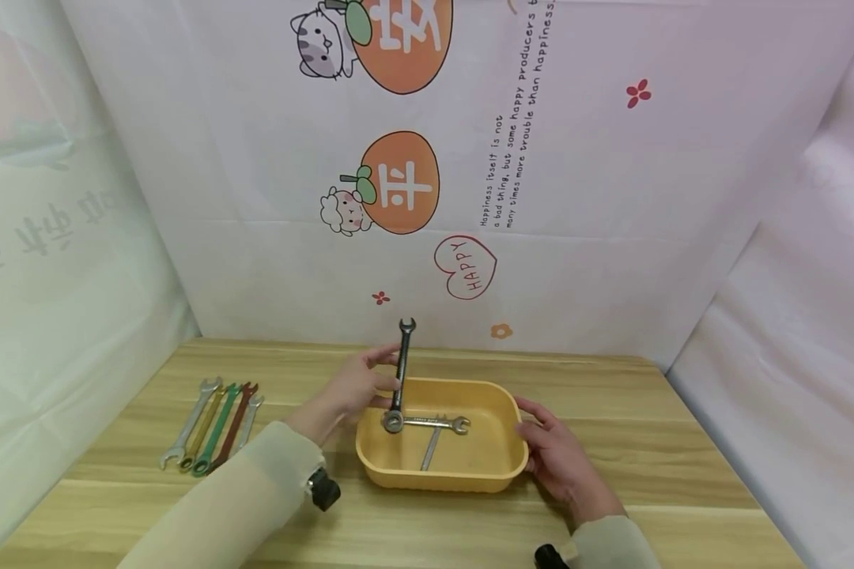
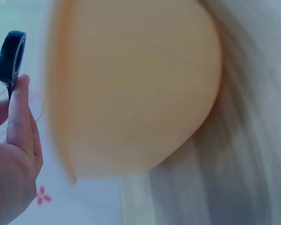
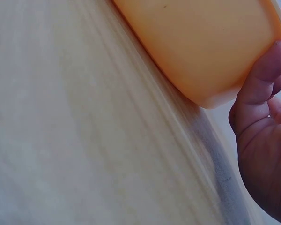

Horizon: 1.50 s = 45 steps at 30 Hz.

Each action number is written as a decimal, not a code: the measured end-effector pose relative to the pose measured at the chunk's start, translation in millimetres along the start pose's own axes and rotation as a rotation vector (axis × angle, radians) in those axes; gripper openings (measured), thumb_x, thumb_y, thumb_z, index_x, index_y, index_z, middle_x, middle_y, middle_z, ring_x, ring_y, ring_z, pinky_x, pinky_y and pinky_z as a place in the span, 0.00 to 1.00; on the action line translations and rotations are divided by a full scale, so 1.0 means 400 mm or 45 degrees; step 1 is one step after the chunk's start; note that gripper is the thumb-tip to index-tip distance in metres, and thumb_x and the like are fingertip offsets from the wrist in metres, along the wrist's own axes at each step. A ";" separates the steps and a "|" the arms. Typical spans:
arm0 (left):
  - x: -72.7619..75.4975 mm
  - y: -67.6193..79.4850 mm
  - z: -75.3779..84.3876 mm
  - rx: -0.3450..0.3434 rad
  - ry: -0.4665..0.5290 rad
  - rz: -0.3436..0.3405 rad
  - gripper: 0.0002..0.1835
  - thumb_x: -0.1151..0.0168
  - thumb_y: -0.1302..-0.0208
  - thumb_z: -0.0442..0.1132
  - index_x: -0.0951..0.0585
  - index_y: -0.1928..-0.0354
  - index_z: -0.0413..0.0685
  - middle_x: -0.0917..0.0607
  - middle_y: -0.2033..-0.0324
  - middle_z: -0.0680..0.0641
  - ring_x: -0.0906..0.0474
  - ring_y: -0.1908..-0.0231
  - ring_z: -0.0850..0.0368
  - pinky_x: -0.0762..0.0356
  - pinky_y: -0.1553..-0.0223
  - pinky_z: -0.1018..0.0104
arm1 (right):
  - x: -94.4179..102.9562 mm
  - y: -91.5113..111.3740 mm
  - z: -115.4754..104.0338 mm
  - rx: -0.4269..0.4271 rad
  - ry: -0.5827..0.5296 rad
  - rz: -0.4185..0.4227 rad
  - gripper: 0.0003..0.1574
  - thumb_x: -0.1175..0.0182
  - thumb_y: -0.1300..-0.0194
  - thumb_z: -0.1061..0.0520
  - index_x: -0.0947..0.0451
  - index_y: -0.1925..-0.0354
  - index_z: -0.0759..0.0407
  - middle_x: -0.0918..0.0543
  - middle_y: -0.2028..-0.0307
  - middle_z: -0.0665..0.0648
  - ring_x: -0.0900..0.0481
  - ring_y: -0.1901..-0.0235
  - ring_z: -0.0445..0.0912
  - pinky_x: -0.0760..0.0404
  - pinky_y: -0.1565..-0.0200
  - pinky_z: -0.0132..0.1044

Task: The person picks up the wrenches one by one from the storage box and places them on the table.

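Note:
My left hand pinches a black combination wrench between thumb and fingers, above the left side of a yellow plastic basin. The wrench stands nearly upright, open end up and ring end down; in the left wrist view its dark ring end shows beyond the fingertips. Inside the basin lie a silver wrench and a second grey one, crossing each other. My right hand holds the basin's right end, with the thumb at the rim and fingers against the outer wall.
To the left, several wrenches lie side by side on the wooden table: a large silver one, a gold one, a green one, a red one and a small silver one. A printed white cloth hangs behind the table.

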State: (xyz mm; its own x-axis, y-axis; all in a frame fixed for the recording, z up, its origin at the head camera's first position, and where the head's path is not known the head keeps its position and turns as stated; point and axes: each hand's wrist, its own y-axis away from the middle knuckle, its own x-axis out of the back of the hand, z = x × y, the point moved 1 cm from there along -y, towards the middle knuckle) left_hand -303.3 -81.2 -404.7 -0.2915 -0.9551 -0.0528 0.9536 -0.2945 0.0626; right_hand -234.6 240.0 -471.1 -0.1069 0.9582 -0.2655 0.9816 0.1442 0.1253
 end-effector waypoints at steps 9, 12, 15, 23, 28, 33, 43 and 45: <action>0.113 0.029 0.045 0.130 0.296 0.000 0.37 0.45 0.37 0.21 0.37 0.25 0.43 0.37 0.30 0.37 0.22 0.61 0.57 0.21 0.58 0.65 | 0.004 -0.006 0.000 0.001 -0.006 0.015 0.35 0.47 0.27 0.64 0.42 0.26 0.58 0.19 0.64 0.64 0.21 0.78 0.45 0.21 0.78 0.34; 0.143 0.041 0.043 0.141 0.222 0.009 0.37 0.43 0.35 0.23 0.38 0.24 0.44 0.37 0.29 0.38 0.23 0.59 0.57 0.22 0.58 0.66 | 0.004 -0.006 0.000 0.000 -0.006 0.015 0.35 0.47 0.27 0.64 0.42 0.26 0.57 0.19 0.63 0.64 0.21 0.78 0.45 0.21 0.78 0.34; 0.180 0.056 0.034 0.149 0.129 0.035 0.37 0.43 0.34 0.24 0.39 0.24 0.44 0.37 0.30 0.38 0.23 0.57 0.56 0.23 0.56 0.64 | 0.002 -0.006 0.000 -0.001 -0.006 0.013 0.35 0.47 0.27 0.64 0.42 0.26 0.58 0.19 0.63 0.64 0.21 0.78 0.45 0.20 0.77 0.34; 0.314 0.114 -0.004 0.155 -0.082 0.067 0.39 0.44 0.34 0.23 0.44 0.23 0.42 0.42 0.28 0.35 0.25 0.53 0.53 0.23 0.50 0.58 | 0.001 -0.007 0.000 -0.006 -0.002 0.009 0.35 0.47 0.27 0.64 0.42 0.26 0.58 0.19 0.64 0.64 0.21 0.78 0.46 0.20 0.77 0.35; 0.378 0.159 -0.026 0.144 -0.311 0.125 0.40 0.41 0.36 0.23 0.44 0.24 0.38 0.40 0.31 0.30 0.22 0.56 0.51 0.18 0.55 0.58 | 0.004 -0.007 0.001 -0.005 0.001 0.010 0.35 0.48 0.27 0.64 0.43 0.26 0.58 0.19 0.64 0.63 0.21 0.78 0.45 0.21 0.78 0.34; 0.404 0.189 -0.049 0.174 -0.512 0.191 0.38 0.40 0.38 0.23 0.40 0.26 0.35 0.36 0.34 0.27 0.20 0.56 0.48 0.17 0.57 0.56 | 0.007 -0.006 0.003 0.003 0.004 0.029 0.34 0.49 0.26 0.64 0.42 0.26 0.58 0.19 0.68 0.62 0.22 0.80 0.44 0.23 0.80 0.32; 0.403 0.208 -0.105 0.256 -0.659 0.253 0.36 0.41 0.40 0.22 0.38 0.28 0.30 0.33 0.36 0.25 0.19 0.55 0.46 0.16 0.60 0.57 | 0.003 -0.007 0.004 -0.003 0.005 0.042 0.34 0.48 0.27 0.64 0.41 0.26 0.58 0.19 0.66 0.62 0.22 0.79 0.44 0.23 0.79 0.33; 0.403 0.207 -0.110 0.264 -0.678 0.258 0.36 0.40 0.40 0.22 0.38 0.29 0.29 0.33 0.36 0.25 0.19 0.53 0.43 0.16 0.60 0.56 | 0.001 -0.007 0.004 -0.005 0.004 0.041 0.34 0.47 0.27 0.64 0.41 0.26 0.59 0.19 0.66 0.62 0.23 0.79 0.44 0.23 0.79 0.32</action>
State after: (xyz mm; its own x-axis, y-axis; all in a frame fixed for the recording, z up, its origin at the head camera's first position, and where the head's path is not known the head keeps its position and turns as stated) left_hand -268.1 -258.1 -452.0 -0.1544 -0.8619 0.4830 0.9751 -0.0542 0.2151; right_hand -237.0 239.6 -472.9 -0.0755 0.9631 -0.2582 0.9839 0.1141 0.1379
